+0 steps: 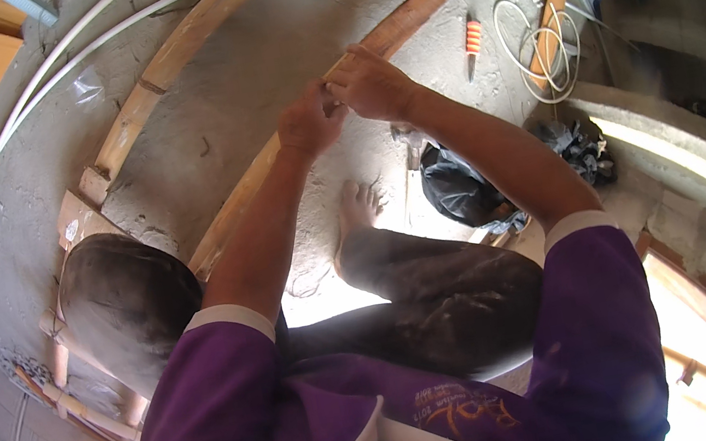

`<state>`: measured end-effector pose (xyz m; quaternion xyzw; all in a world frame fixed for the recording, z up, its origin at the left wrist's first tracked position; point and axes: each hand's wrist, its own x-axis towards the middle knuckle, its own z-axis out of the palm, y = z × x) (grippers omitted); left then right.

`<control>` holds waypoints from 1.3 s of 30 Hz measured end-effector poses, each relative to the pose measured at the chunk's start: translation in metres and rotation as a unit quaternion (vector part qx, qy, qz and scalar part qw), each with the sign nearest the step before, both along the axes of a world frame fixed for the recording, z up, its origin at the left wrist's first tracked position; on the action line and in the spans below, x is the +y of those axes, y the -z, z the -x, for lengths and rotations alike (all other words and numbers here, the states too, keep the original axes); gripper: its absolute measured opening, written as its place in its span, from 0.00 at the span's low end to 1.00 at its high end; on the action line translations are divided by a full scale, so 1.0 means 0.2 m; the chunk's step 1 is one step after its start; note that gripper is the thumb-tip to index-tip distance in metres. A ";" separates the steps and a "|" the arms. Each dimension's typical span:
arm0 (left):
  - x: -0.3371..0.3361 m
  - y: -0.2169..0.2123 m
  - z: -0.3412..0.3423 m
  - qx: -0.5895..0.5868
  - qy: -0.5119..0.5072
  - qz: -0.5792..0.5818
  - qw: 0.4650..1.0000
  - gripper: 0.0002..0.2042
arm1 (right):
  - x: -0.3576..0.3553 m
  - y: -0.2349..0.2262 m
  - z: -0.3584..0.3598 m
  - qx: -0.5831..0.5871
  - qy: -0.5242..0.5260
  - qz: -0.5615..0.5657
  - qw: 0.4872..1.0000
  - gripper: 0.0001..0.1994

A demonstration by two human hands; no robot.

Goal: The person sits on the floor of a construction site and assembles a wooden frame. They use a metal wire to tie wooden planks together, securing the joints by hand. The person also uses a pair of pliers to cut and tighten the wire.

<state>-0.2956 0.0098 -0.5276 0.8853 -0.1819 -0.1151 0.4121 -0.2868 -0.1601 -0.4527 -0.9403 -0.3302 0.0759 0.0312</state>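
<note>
A long wooden plank (420, 8) slants across the concrete floor, its reddish end at the far right and its paler part running near and left. My left hand (313, 122) and my right hand (377, 86) meet over its middle. The fingers of both are bent and closed close together. Anything small between them is hidden by the fingers. The right index finger lies along the plank's edge. To the right of the plank lies a tool with a red-and-yellow striped handle (473, 36) and a dark, narrow tip.
A second long wooden piece (176, 54) lies to the left. White tubing (107, 33) curves along the far side. On the right are a coiled white cable (503, 46), a short wooden board (549, 38) and a black plastic bag (454, 185). My bare foot (357, 207) rests near the plank.
</note>
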 end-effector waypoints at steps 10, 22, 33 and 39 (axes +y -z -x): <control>-0.03 -0.07 -0.05 0.107 0.108 -0.205 0.967 0.29 | 0.19 -0.20 -0.09 0.240 0.190 0.083 0.948 0.09; -0.01 0.10 -0.02 -0.004 0.073 -0.147 0.987 0.27 | 0.24 -0.18 -0.05 0.259 0.326 0.013 0.909 0.15; -0.03 -0.02 0.00 0.004 0.035 -0.091 0.995 0.26 | 0.21 -0.05 -0.04 0.438 0.611 -0.325 0.574 0.11; -0.03 -0.07 -0.01 -0.014 0.030 -0.109 0.994 0.29 | -0.02 -0.19 -0.13 0.217 0.376 -0.029 0.900 0.09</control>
